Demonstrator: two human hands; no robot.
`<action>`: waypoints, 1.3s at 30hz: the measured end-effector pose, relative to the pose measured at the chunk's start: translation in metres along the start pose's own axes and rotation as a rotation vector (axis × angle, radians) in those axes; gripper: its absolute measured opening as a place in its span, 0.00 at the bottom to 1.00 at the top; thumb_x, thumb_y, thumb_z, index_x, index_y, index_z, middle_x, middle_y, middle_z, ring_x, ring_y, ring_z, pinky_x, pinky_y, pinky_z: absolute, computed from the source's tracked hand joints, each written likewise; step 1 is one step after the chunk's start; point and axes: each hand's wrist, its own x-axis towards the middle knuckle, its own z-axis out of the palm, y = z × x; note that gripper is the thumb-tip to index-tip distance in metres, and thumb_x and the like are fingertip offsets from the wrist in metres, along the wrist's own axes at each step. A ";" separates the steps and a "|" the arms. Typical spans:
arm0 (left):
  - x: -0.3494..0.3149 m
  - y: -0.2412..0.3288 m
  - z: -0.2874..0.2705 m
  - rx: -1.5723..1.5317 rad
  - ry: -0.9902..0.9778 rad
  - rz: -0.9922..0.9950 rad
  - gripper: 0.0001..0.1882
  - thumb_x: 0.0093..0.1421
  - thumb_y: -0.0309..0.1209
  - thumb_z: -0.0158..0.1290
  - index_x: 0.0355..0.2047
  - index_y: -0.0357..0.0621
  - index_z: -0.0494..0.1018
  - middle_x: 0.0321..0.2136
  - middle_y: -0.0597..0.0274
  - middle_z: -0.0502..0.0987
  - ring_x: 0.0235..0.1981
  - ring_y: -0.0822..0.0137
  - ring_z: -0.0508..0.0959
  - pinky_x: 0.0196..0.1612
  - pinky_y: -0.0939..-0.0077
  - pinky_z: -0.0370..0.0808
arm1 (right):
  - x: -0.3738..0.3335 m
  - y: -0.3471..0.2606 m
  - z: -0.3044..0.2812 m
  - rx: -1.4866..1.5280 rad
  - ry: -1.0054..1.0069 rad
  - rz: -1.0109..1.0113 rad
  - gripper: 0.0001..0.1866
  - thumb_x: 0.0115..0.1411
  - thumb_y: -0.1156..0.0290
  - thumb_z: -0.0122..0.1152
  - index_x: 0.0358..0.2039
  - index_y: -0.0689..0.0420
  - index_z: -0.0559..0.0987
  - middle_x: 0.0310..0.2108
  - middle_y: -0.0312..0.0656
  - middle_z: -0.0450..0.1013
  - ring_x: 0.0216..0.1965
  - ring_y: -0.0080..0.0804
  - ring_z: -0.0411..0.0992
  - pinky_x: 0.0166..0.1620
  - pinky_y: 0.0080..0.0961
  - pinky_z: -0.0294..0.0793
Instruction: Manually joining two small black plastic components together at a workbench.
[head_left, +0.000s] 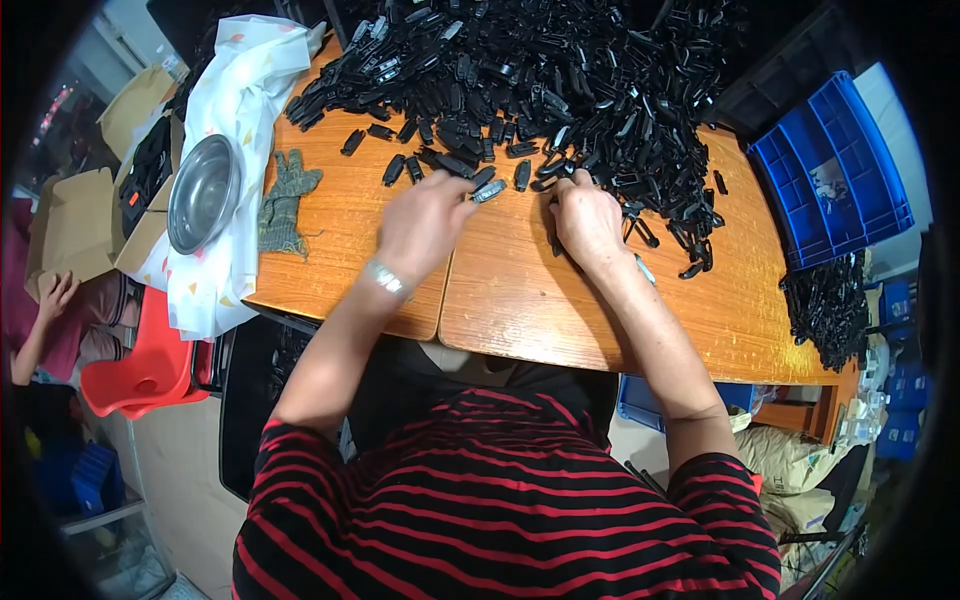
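A large heap of small, elongated black plastic parts covers the far side of the wooden table. My left hand, smeared by motion, reaches to the heap's near edge. Beside its fingertips is a part with a pale, shiny face; whether the fingers grip it is unclear. To the right, my right hand has its fingers curled downward at the heap's edge. A dark part shows under those fingers, partly hidden by the hand. A few loose parts lie between the hands and the heap.
A grey knitted glove lies at the table's left, next to a metal bowl on patterned white sheeting. A blue crate stands tilted at the right. Another person's hand touches a cardboard box beyond a red chair.
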 end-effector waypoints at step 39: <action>-0.038 0.016 0.016 -1.335 0.039 -0.446 0.15 0.63 0.24 0.55 0.50 0.37 0.70 0.37 0.65 0.79 0.28 0.81 0.75 0.31 0.90 0.72 | -0.043 -0.069 -0.005 0.977 0.243 0.103 0.14 0.56 0.77 0.66 0.44 0.63 0.79 0.33 0.39 0.79 0.35 0.19 0.78 0.35 0.15 0.77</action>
